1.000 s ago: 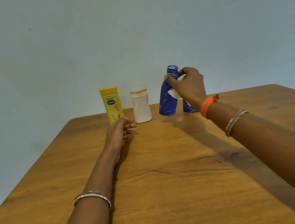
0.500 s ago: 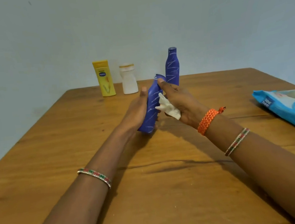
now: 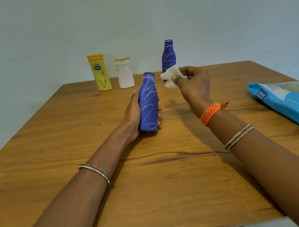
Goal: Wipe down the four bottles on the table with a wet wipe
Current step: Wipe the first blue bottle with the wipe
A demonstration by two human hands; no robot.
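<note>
While the left hand [image 3: 133, 115] wraps around a blue bottle [image 3: 148, 103] near the middle of the wooden table [image 3: 171, 185], the right hand [image 3: 193, 86] holds a crumpled white wet wipe [image 3: 171, 77] just beside the bottle's neck, apart from it. The bottle leans slightly, top away from the person; its base sits at the heel of the left palm, and whether it touches the table cannot be told. The left thumb lies along the bottle's left side and the fingers [image 3: 159, 108] curl round from behind, their tips showing on the right side. The right hand's fingers are curled, pinching the wipe between thumb and fingertips, so that the wipe sticks out to the left of the hand, level with the bottle's shoulder.

At the far edge of the table three more bottles stand upright: a yellow bottle [image 3: 99, 72] on the left, a white bottle [image 3: 124, 73] just beside it, and a second blue bottle [image 3: 168, 55] further right, its base hidden behind the wipe. A blue wipes packet [image 3: 289, 103] lies flat at the right edge of the table, well apart from both hands. Each forearm wears a beaded bangle, and the right wrist an orange woven band [image 3: 211, 112].
</note>
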